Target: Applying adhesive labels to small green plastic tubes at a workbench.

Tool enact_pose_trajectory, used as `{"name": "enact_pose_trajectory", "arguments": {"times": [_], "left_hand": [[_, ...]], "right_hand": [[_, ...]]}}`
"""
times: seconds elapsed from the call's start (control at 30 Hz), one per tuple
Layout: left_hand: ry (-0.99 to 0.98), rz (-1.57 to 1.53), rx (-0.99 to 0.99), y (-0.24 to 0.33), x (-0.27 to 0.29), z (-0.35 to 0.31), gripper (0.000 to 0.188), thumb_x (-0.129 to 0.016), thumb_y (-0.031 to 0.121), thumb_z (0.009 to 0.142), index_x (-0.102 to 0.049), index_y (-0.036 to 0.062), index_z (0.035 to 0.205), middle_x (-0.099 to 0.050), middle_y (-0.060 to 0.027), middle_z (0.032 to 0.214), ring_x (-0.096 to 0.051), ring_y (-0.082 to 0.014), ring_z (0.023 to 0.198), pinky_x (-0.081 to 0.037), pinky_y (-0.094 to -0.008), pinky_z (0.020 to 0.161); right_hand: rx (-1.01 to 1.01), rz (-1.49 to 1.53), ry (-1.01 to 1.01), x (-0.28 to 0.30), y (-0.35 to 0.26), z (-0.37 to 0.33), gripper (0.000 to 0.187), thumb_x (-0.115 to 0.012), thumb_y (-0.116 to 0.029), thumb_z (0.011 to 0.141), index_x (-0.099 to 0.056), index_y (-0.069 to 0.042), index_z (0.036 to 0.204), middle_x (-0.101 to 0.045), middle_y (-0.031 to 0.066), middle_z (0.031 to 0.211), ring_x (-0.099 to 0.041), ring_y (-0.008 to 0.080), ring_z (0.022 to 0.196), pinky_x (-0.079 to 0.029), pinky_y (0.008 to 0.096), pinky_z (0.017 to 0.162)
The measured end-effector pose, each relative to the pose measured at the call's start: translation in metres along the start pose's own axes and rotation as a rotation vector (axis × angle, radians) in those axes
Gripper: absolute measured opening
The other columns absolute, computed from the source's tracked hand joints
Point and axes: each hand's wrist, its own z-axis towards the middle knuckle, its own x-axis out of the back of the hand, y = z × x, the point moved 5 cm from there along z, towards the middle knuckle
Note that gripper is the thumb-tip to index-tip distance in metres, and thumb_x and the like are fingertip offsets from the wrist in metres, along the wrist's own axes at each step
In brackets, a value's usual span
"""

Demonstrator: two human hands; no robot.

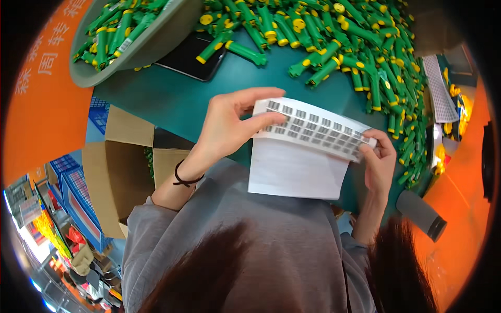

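A white sheet of barcode labels (pixel 313 128) is stretched between my two hands above the near edge of the table. My left hand (pixel 232 122) pinches its left end between thumb and fingers. At the right end, my right hand (pixel 381 159) grips the sheet's corner the same way. The upper part bears rows of small dark barcodes and looks folded or curled over; a blank white part (pixel 297 169) hangs below it toward my lap. Beyond the sheet, a large heap of green tube-shaped pieces with yellow ends (pixel 323 31) covers the far side of the table.
A grey-green basin (pixel 172 39) of the same green pieces stands at the far left, beside a dark phone-like slab (pixel 201 65). Left of me is an open cardboard box (pixel 117 180), near blue crates (pixel 78 193). Another label sheet (pixel 440 88) and a grey cylinder (pixel 420 214) are at right.
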Motion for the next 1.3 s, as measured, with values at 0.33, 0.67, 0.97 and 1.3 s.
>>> {"name": "enact_pose_trajectory", "arguments": {"times": [0.33, 0.67, 0.97, 1.3], "left_hand": [[-0.129, -0.044, 0.187, -0.008, -0.016, -0.009, 0.026, -0.076, -0.005, 0.084, -0.071, -0.0055, 0.11, -0.075, -0.0132, 0.097, -0.073, -0.0148, 0.086, -0.06, -0.0256, 0.077], [-0.159, 0.029, 0.134, -0.013, -0.036, 0.013, 0.021, -0.076, -0.003, 0.085, -0.072, -0.0066, 0.106, -0.075, -0.0134, 0.096, -0.073, -0.0154, 0.086, -0.059, -0.0249, 0.077], [-0.136, -0.007, 0.142, -0.028, -0.047, 0.027, 0.023, -0.078, 0.004, 0.086, -0.072, -0.006, 0.105, -0.076, -0.0107, 0.09, -0.072, -0.0119, 0.079, -0.058, -0.0225, 0.067], [-0.289, 0.458, -0.215, -0.009, -0.055, 0.031, 0.045, -0.085, 0.013, 0.074, -0.071, 0.0049, 0.116, -0.075, -0.0069, 0.091, -0.071, -0.0159, 0.086, -0.055, -0.0299, 0.079]], "right_hand": [[0.044, -0.067, 0.005, 0.008, 0.006, -0.02, 0.031, -0.074, 0.011, 0.081, -0.07, 0.006, 0.111, -0.071, 0.0113, 0.103, -0.067, 0.0139, 0.09, -0.054, 0.0247, 0.08], [-0.04, -0.078, 0.092, 0.028, 0.019, -0.017, 0.009, -0.07, -0.005, 0.093, -0.07, 0.004, 0.093, -0.069, 0.0025, 0.083, -0.061, 0.0046, 0.071, -0.048, 0.018, 0.064], [0.583, -0.976, -0.022, -0.001, -0.016, -0.005, 0.039, -0.088, -0.014, 0.07, -0.074, -0.005, 0.105, -0.067, 0.0048, 0.097, -0.059, 0.0184, 0.098, -0.046, 0.0295, 0.085], [-0.22, -0.44, -0.371, -0.011, 0.013, 0.008, 0.026, -0.082, -0.002, 0.079, -0.072, 0.003, 0.102, -0.069, 0.004, 0.096, -0.063, 0.0061, 0.084, -0.051, 0.0217, 0.07]]}}
